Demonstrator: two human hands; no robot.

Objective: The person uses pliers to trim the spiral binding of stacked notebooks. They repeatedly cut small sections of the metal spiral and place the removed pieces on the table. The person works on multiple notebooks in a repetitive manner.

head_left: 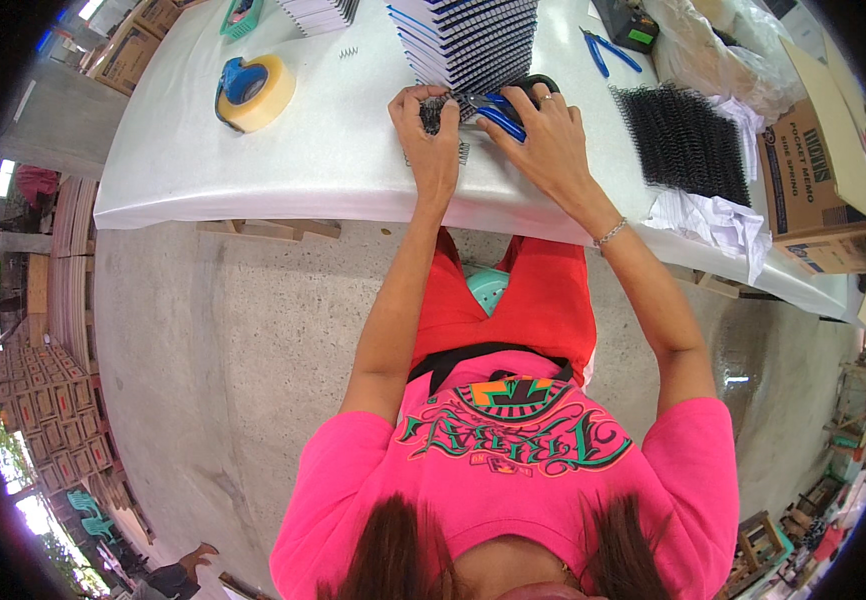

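Observation:
My right hand (pixel 551 140) is closed round blue-handled pliers (pixel 503 118), whose jaws point left toward my other hand. My left hand (pixel 425 140) is closed on a dark bunch of black wire spiral (pixel 434 112), right beside the plier tips. Just beyond both hands stands a tall stack of spiral-bound notebooks (pixel 468 42), with black coils showing along the pages' edges. Something black and rounded (pixel 543 84) lies behind my right fingers, partly hidden. Small cut coil pieces (pixel 464 153) lie on the white-covered table (pixel 333 165) near my wrists.
A roll of tape on a blue dispenser (pixel 256 92) stands to the left. To the right are a second pair of blue pliers (pixel 608 52), a pile of black coils (pixel 681 140), crumpled white paper (pixel 713 225), a plastic bag (pixel 728 55) and an open cardboard box (pixel 803 165).

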